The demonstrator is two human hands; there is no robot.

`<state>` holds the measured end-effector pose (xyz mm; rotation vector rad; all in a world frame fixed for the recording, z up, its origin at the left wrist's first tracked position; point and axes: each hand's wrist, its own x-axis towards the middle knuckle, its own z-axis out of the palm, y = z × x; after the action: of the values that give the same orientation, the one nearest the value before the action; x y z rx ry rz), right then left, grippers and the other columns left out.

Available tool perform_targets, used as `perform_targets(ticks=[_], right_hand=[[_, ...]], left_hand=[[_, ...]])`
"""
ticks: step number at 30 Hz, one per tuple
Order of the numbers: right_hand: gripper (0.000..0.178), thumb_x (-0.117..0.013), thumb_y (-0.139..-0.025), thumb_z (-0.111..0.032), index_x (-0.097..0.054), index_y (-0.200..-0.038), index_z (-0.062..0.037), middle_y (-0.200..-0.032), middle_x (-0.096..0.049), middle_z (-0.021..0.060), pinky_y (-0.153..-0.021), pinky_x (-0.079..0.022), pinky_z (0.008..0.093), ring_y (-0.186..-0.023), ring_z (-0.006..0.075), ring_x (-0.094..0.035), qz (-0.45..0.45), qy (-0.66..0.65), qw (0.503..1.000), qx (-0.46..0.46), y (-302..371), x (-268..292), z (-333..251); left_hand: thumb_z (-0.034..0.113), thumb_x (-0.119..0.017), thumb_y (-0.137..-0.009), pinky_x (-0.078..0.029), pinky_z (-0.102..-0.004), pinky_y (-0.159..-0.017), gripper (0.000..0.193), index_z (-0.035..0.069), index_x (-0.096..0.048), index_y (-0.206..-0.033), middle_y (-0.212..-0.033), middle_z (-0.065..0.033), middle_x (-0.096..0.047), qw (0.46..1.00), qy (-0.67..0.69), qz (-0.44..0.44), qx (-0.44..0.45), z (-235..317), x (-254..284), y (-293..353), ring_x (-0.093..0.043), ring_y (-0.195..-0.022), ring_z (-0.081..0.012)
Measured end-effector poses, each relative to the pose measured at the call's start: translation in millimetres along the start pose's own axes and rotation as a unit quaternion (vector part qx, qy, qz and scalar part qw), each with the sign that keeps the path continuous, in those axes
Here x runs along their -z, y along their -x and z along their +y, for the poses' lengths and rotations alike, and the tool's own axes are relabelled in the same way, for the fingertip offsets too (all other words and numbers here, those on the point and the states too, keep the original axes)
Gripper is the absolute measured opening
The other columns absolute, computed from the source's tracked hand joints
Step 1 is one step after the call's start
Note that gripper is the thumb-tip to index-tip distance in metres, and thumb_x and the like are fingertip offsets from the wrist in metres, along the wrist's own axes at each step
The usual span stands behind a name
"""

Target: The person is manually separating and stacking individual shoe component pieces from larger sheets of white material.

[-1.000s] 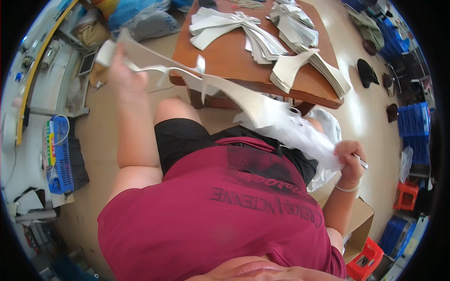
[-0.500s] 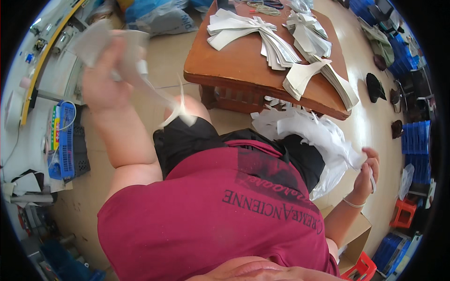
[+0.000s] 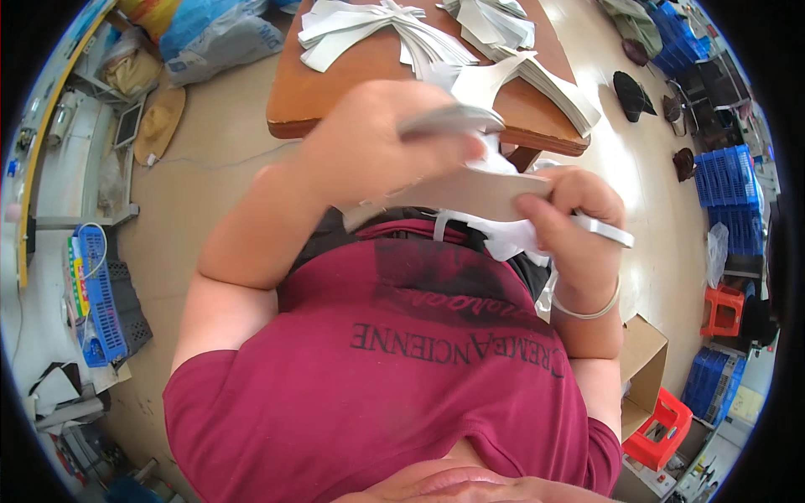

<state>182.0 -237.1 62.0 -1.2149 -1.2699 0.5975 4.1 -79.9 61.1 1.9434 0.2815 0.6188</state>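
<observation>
In front of my chest, my left hand (image 3: 390, 138), slightly blurred, is closed round a bent stack of pale grey sheet pieces (image 3: 457, 121). Below it stretches a curved beige-grey sheet piece (image 3: 461, 191), which looks to belong to the same stack. My right hand (image 3: 583, 222) pinches the right end of that piece between thumb and fingers. A slim white bar-like thing (image 3: 604, 230) juts from the right fist; its kind is not clear. White cut strips (image 3: 499, 235) lie over my lap just under the pieces, partly hidden by my hands.
Beyond my hands stands a brown wooden table (image 3: 293, 109) bearing several fanned piles of pale cut pieces (image 3: 373, 29). At right are a cardboard box (image 3: 646, 360) and a red stool (image 3: 667, 436). A blue basket (image 3: 102, 293) and a straw hat (image 3: 159, 121) are at left.
My left hand has come down and right from the upper left with its pieces. My right hand has moved in from the right and now grips a piece's end. The view has shifted.
</observation>
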Motion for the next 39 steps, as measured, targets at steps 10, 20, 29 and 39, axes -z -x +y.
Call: perform_targets(ticks=[10, 20, 29, 39], right_hand=[[0.031, -0.056, -0.088, 0.000, -0.035, -0.067, -0.0096, -0.050, -0.042, 0.0034, -0.037, -0.026, 0.0259, -0.037, 0.0102, -0.035, 0.103, -0.256, 0.961, -0.021, 29, 76, -7], [0.033, -0.058, -0.086, 0.001, -0.033, -0.066, -0.0085, -0.055, -0.047, 0.0075, -0.034, -0.026, 0.0263, -0.035, 0.0097, -0.037, 0.070, -0.300, 0.951, 0.028, 34, 64, -17], [0.037, -0.061, -0.081, 0.005, -0.031, -0.065, -0.0097, -0.063, -0.051, 0.0106, -0.034, -0.031, 0.0239, -0.036, 0.0094, -0.041, 0.088, -0.351, 0.929, 0.080, 38, 65, -18], [0.038, -0.061, -0.082, 0.003, -0.030, -0.065, -0.0115, -0.059, -0.049, 0.0078, -0.034, -0.028, 0.0240, -0.038, 0.0084, -0.036, 0.133, -0.297, 0.942, 0.078, 46, 82, -16]], left_hand=[[0.018, -0.071, -0.080, -0.044, -0.0243, -0.067, 0.025, 0.004, -0.063, -0.099, -0.086, -0.0029, -0.064, 0.944, 0.159, -0.037, 0.286, -95, 20, 15, -0.055, -0.075, -0.0089], [0.019, -0.071, -0.082, -0.042, -0.0271, -0.080, 0.021, 0.005, -0.061, -0.094, -0.120, -0.0090, -0.062, 0.920, 0.266, -0.113, 0.265, -132, -55, -15, -0.054, -0.097, -0.0124], [0.026, -0.062, -0.088, -0.041, -0.0271, -0.073, 0.035, 0.008, -0.062, -0.118, -0.115, -0.0013, -0.063, 0.884, 0.231, -0.242, 0.328, -165, -84, -14, -0.054, -0.096, -0.0114], [0.015, -0.072, -0.081, -0.043, -0.0263, -0.076, 0.024, 0.008, -0.059, -0.100, -0.092, 0.0005, -0.057, 0.902, 0.260, -0.204, 0.276, -158, -70, -15, -0.052, -0.085, -0.0102]])
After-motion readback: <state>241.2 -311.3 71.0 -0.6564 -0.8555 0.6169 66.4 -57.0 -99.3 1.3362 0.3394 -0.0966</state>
